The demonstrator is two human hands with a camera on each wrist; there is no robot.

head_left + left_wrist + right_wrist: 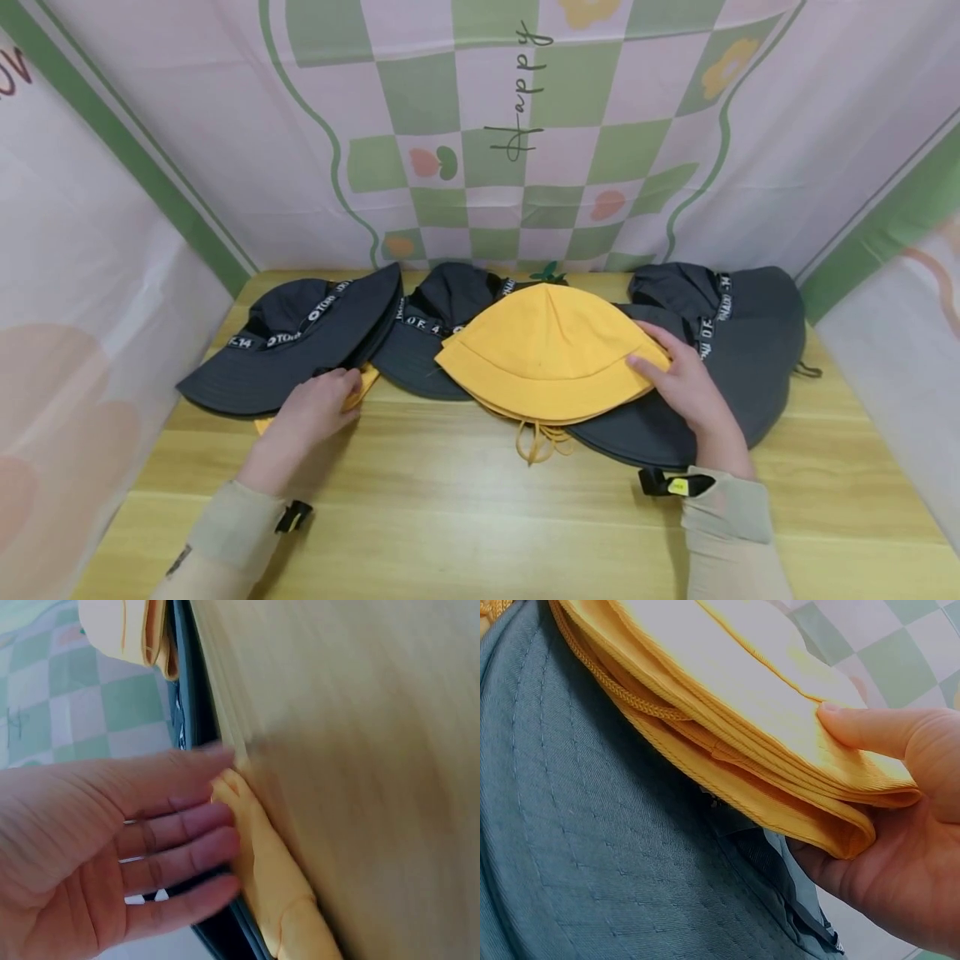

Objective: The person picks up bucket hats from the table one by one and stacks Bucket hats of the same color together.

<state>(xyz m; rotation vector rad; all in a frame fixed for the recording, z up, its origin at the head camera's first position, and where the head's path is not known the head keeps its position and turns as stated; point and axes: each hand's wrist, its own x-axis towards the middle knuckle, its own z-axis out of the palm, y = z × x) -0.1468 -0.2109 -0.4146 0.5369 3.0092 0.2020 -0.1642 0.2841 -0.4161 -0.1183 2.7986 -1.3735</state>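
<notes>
My right hand [691, 385] pinches the right end of a folded stack of yellow bucket hats [551, 354], thumb on top and fingers beneath. In the right wrist view several brim layers of the yellow hats [727, 742] show, with a yellow cord between them, above a dark hat brim. My left hand [318, 410] is at the front edge of the dark bucket hats [330, 333] on the left. Its fingers, nearly straight in the left wrist view, touch or lie beside a yellow hat [274, 877] tucked under the dark ones; a firm hold is not visible.
A dark hat [442, 312] stands in the middle behind the yellow stack. More dark hats [750, 367] lie at the right, partly under the yellow ones. Yellow cords [534, 443] hang over the wooden table [480, 525]. A printed cloth [495, 200] backs the table.
</notes>
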